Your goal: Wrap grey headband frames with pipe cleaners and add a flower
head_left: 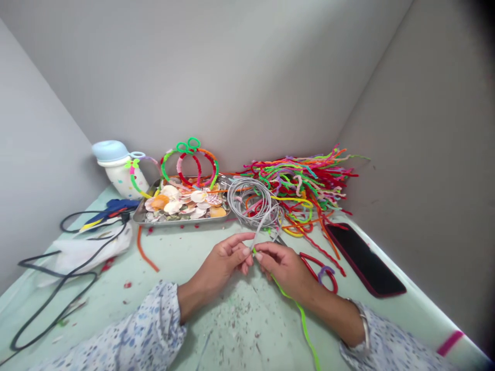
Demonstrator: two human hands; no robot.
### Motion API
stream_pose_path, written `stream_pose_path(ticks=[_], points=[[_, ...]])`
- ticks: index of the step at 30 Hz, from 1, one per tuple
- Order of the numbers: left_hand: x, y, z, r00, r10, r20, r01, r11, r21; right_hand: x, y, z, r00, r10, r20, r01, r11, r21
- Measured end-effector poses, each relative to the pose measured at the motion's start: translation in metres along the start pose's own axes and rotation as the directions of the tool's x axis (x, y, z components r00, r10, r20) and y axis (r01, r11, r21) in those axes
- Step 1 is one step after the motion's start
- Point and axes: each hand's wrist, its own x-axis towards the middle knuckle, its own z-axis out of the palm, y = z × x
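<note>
My left hand (222, 257) is closed in a pinch on the end of a pale grey band (260, 222), which rises away toward the coil behind. Close beside it, my right hand (284, 265) pinches a bright green pipe cleaner (303, 322) where it meets the band. The pipe cleaner's long tail runs under the right hand and down to the front edge of the view. Fingers partly hide the spot where the two meet. Just beyond my fingers lies a coil of grey bands (235, 206). A bent red pipe cleaner (308, 265) with a purple loop rests by my right wrist.
Behind, a metal tray (181, 222) holds shells and pipe-cleaner headbands (162, 167). A pile of coloured pipe cleaners (320, 178) lies back right, near a phone (367, 260). At left are a white bottle (121, 175), blue-handled pliers (116, 206) and a dark cable (83, 268).
</note>
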Motion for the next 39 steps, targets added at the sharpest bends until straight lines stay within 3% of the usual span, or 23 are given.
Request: stream_pose_path(ticks=[13, 19, 25, 32, 39], points=[[0.002, -0.004, 0.001, 0.997, 0.029, -0.069, -0.024, 0.997, 0.071, -0.003, -0.009, -0.002, 0.998, -0.069, 0.006, 0.069, 0.992, -0.109], [-0.001, -0.002, 0.006, 0.988, 0.1, -0.119, -0.069, 0.969, 0.239, -0.002, -0.007, -0.002, 0.998, -0.052, 0.036, 0.052, 0.999, -0.004], [-0.001, -0.005, 0.005, 0.986, 0.128, -0.11, -0.088, 0.947, 0.309, -0.001, -0.002, 0.001, 1.0, 0.013, -0.017, -0.011, 0.988, 0.151], [-0.003, -0.001, 0.011, 0.994, 0.089, -0.066, -0.07, 0.967, 0.245, -0.004, -0.008, 0.003, 0.993, -0.108, -0.048, 0.114, 0.983, 0.143], [-0.004, 0.0, 0.011, 0.998, 0.043, -0.036, -0.037, 0.986, 0.163, -0.004, -0.002, 0.004, 0.99, -0.079, -0.116, 0.094, 0.986, 0.137]])
